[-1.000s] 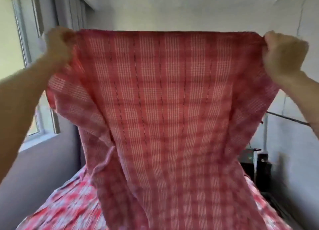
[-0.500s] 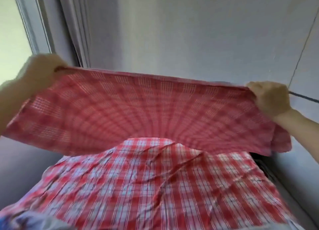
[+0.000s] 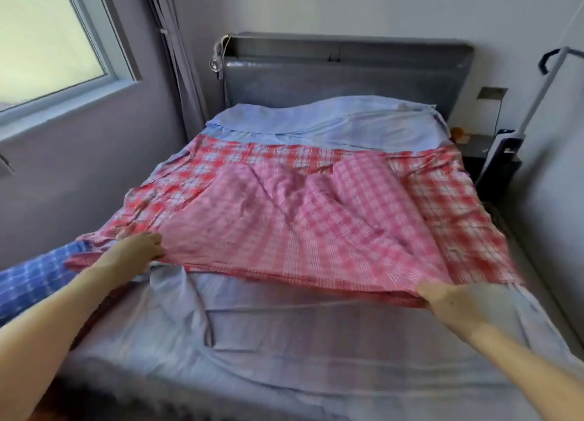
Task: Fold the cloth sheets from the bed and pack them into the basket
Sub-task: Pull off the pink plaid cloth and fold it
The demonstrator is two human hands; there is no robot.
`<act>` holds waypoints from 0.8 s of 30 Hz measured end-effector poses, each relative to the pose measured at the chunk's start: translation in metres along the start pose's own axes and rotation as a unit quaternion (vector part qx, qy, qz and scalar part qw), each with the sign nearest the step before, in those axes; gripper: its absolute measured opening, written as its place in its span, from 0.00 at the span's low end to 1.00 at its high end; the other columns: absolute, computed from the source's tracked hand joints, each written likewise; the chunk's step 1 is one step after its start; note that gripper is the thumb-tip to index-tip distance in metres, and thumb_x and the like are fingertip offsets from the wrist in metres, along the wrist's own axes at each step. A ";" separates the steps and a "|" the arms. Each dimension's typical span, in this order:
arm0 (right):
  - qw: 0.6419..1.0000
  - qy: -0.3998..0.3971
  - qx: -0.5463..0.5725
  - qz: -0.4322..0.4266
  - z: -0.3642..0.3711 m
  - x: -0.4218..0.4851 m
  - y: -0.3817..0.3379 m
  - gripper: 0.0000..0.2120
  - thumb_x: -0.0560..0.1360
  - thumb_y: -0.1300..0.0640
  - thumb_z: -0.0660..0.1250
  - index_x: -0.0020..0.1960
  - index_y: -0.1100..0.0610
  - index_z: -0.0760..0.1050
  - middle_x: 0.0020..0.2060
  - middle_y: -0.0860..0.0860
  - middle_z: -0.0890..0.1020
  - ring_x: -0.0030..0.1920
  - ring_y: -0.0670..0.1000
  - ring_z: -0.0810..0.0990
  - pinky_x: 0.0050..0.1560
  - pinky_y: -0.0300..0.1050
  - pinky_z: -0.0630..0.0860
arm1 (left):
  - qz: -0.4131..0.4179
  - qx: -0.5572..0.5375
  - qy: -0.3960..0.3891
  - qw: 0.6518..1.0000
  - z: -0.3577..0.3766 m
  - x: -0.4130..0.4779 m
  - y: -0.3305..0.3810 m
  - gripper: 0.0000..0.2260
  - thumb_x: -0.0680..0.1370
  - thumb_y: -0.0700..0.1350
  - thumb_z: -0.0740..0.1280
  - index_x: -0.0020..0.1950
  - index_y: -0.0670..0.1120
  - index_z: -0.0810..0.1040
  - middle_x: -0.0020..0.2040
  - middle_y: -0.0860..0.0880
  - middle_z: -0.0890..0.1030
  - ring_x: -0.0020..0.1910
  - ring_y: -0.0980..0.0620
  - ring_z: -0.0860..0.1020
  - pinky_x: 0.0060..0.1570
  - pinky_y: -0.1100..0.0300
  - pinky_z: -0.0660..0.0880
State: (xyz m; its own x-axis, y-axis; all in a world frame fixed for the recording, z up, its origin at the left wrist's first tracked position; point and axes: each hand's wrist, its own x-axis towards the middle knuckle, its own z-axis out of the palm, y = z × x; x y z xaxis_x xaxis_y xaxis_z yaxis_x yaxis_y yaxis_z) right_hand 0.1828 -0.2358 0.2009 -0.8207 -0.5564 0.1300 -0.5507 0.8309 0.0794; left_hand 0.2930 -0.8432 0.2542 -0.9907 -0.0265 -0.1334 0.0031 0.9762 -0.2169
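Pink cloth: we see a pink-and-white checked cloth sheet (image 3: 303,218) spread rumpled across the middle of the bed, its near edge lifted a little off the mattress between our two hands.
Left hand: our left hand (image 3: 139,250) pinches the near left corner of the pink cloth, fingers curled around the hem.
Right hand: our right hand (image 3: 448,300) grips the near right corner of the same cloth, fingers tucked under the edge and the thumb on top.
Red cloth: a red-and-white plaid cloth sheet (image 3: 455,199) lies under the pink one, showing past it on the left, right and far sides.
Blue cloth: a blue checked cloth (image 3: 34,278) sits at the left edge of the bed, just beside our left forearm; how far it reaches we cannot tell.
Bed: the bed has a pale blue fitted sheet (image 3: 284,341), bare on the near half, and a pale blue pillow (image 3: 331,120) at the far end against a dark grey headboard (image 3: 347,73).
Surroundings: a window (image 3: 47,35) is on the left wall with a grey curtain (image 3: 180,57) beside it; a white upright pole with a dark handle (image 3: 534,104) stands to the right of the bed.
Basket: we do not see it from here.
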 end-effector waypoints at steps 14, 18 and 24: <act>0.817 -0.556 0.147 0.055 0.113 -0.102 -0.078 0.13 0.72 0.51 0.66 0.52 0.55 0.81 0.45 0.51 0.83 0.45 0.50 0.79 0.39 0.35 0.70 | 0.062 0.083 -0.480 0.871 0.105 -0.030 0.080 0.17 0.80 0.41 0.58 0.69 0.49 0.69 0.68 0.49 0.71 0.65 0.51 0.72 0.60 0.64 0.68; 0.825 -0.479 0.221 0.204 0.118 -0.103 -0.066 0.10 0.77 0.53 0.61 0.39 0.51 0.75 0.37 0.46 0.75 0.40 0.47 0.75 0.37 0.37 0.68 | 0.056 0.081 -0.412 0.906 0.105 0.025 0.098 0.20 0.80 0.37 0.54 0.68 0.55 0.68 0.68 0.54 0.69 0.65 0.56 0.70 0.60 0.64 0.69; 0.785 -0.385 0.250 0.416 0.142 -0.119 -0.038 0.16 0.78 0.58 0.58 0.31 0.51 0.64 0.31 0.46 0.71 0.37 0.49 0.73 0.37 0.43 0.67 | 0.158 0.050 -0.285 0.944 0.112 0.141 0.178 0.25 0.79 0.34 0.53 0.70 0.57 0.67 0.71 0.54 0.67 0.69 0.54 0.69 0.63 0.63 0.70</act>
State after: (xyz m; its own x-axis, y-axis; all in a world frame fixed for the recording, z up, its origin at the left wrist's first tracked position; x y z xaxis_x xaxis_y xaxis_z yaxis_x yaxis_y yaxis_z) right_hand 0.2799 -0.2019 0.0422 -0.6715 0.1790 -0.7191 0.3913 0.9097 -0.1390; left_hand 0.1690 -0.6972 0.0885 -0.7039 0.1235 -0.6995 0.3274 0.9303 -0.1652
